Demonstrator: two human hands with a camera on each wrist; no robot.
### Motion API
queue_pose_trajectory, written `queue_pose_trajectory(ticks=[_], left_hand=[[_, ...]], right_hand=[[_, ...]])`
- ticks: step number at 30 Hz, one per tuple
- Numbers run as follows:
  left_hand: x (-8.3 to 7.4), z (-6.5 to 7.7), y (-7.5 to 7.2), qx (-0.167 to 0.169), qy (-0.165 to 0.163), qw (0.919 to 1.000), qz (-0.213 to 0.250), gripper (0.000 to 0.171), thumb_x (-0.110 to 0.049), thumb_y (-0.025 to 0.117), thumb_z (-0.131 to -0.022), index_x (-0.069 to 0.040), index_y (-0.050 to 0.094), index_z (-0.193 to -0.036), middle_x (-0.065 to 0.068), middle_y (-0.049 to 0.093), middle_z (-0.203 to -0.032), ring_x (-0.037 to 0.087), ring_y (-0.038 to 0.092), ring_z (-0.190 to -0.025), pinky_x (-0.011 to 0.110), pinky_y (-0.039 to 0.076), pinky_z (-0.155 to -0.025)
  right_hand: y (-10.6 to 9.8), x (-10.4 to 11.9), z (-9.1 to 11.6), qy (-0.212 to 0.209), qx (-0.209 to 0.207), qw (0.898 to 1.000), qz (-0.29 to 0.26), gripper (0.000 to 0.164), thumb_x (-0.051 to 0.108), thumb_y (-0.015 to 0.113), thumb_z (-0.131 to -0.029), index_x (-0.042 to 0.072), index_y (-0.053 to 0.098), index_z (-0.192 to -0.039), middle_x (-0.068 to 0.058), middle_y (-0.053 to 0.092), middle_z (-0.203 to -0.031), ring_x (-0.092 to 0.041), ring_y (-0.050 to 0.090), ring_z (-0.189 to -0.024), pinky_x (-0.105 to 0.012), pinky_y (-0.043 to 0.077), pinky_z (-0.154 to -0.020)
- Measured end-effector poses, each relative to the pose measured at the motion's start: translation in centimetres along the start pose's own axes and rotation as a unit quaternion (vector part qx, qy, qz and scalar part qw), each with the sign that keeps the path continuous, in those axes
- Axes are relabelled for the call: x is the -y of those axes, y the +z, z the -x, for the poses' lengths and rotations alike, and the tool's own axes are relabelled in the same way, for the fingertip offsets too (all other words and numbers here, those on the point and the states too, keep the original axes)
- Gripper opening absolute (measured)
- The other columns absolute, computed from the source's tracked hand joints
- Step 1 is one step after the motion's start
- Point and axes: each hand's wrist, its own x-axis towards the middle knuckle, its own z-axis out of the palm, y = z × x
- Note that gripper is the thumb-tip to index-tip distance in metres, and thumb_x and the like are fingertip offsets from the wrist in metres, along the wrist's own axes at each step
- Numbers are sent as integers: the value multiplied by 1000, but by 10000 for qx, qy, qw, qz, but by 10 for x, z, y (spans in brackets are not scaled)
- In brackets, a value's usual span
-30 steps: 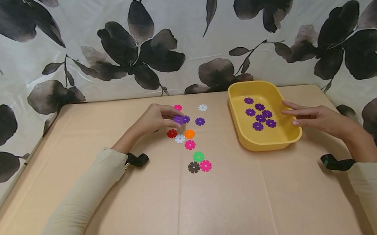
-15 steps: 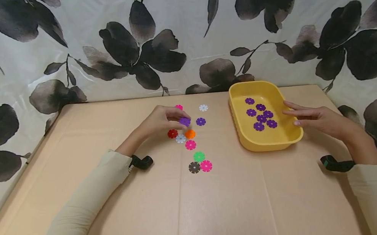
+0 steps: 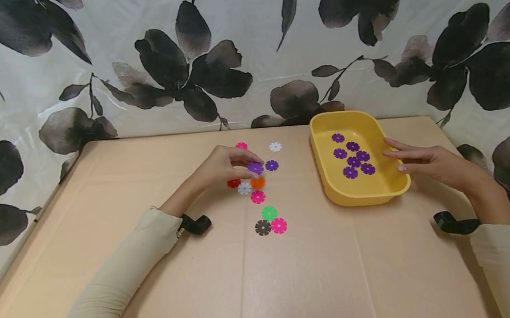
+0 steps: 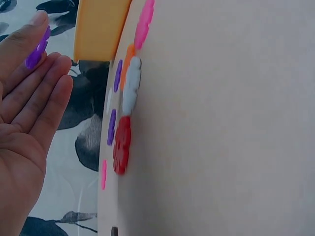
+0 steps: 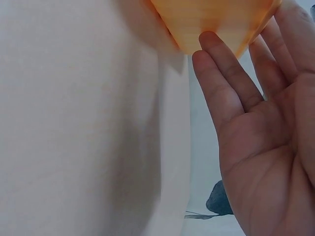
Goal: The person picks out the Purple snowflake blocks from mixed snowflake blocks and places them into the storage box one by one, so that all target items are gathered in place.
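My left hand (image 3: 223, 168) pinches a purple notched disc (image 4: 38, 51) between thumb and fingers, raised above the table. Around it on the table lie an orange disc (image 3: 257, 182), a partly covered red disc (image 4: 122, 145), a white disc (image 3: 244, 188), a pink disc (image 3: 258, 196) and a purple disc (image 3: 271, 165). Another purple disc (image 4: 111, 127) shows in the left wrist view, hidden behind the hand in the head view. My right hand (image 3: 441, 165) rests its extended fingers on the right side of the yellow tray (image 3: 363, 197), which holds several purple discs (image 3: 353, 161).
Nearer the front lie a green disc (image 3: 270, 213), a black disc (image 3: 263, 227) and a pink disc beside them. A second white disc (image 3: 275, 146) lies toward the back edge. Behind the table (image 3: 298, 277) hangs a floral cloth (image 3: 261, 14).
My left hand has moved right, carrying the purple disc with it and covering part of the red disc. The right hand and the tray have stayed in place.
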Motion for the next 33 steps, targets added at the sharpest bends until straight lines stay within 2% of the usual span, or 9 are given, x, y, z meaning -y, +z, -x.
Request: queue_pose_trajectory(ticks=[4,6,8,12,18,25,28,31,33], left_hand=[[-3,-2,4,-6,78,10000,-15,35,-23,86,-84,-12,77,-116,0,75,-108,15,72,-100,29,60,-86],[-4,-4,5,16,87,10000,8,35,-23,86,-83,-12,77,-116,1,75,-108,15,72,-100,29,60,-86],[-4,-5,7,44,82,10000,30,35,-22,87,-83,-11,77,-115,2,76,-108,16,73,-99,29,60,-85],[-4,-8,9,111,87,9999,47,37,-20,87,-83,-10,76,-117,3,76,-108,16,73,-98,29,60,-86],[-11,-11,12,158,261,9995,98,39,-18,86,-83,-9,75,-120,3,76,-109,15,73,-98,28,59,-88],[-14,-15,17,245,599,9977,197,37,-15,86,-83,-8,75,-118,3,76,-109,15,73,-98,39,59,-92],[-14,-17,21,226,744,9967,247,37,-10,86,-82,-7,75,-117,4,76,-109,15,73,-98,41,59,-93],[-16,-21,26,230,817,9958,333,37,-7,85,-82,-5,75,-118,6,76,-109,15,73,-98,38,59,-93],[-18,-22,29,263,806,9956,407,37,-8,85,-83,-5,74,-119,5,76,-109,15,73,-99,34,59,-92]], right_hand=[[1,0,0,7,20,9999,-110,45,19,65,-101,10,57,-145,14,30,-164,-18,16,-156,-50,30,-120],[2,0,1,8,37,9997,-231,46,19,65,-101,9,56,-145,13,28,-165,-22,14,-157,-66,25,-116],[3,0,2,11,50,9996,-277,47,19,66,-101,10,55,-146,11,27,-166,-26,13,-157,-70,25,-113],[3,1,3,57,42,9999,-105,47,22,66,-101,12,56,-146,9,26,-167,-29,15,-156,-64,28,-114],[2,2,3,134,-15,9998,169,48,25,66,-101,15,57,-146,10,27,-166,-27,19,-156,-38,35,-108],[4,2,2,58,19,10000,-9,48,23,66,-101,13,55,-146,11,26,-167,-26,16,-156,-57,30,-113],[3,1,2,23,-4,10000,38,48,23,66,-101,13,56,-146,11,27,-166,-23,17,-156,-41,36,-113],[2,0,2,5,-30,9999,104,47,22,66,-101,13,57,-146,13,29,-165,-19,18,-156,-16,38,-103],[2,0,1,-39,-18,10000,72,46,21,65,-101,12,57,-145,14,30,-165,-19,18,-156,-8,36,-97]])
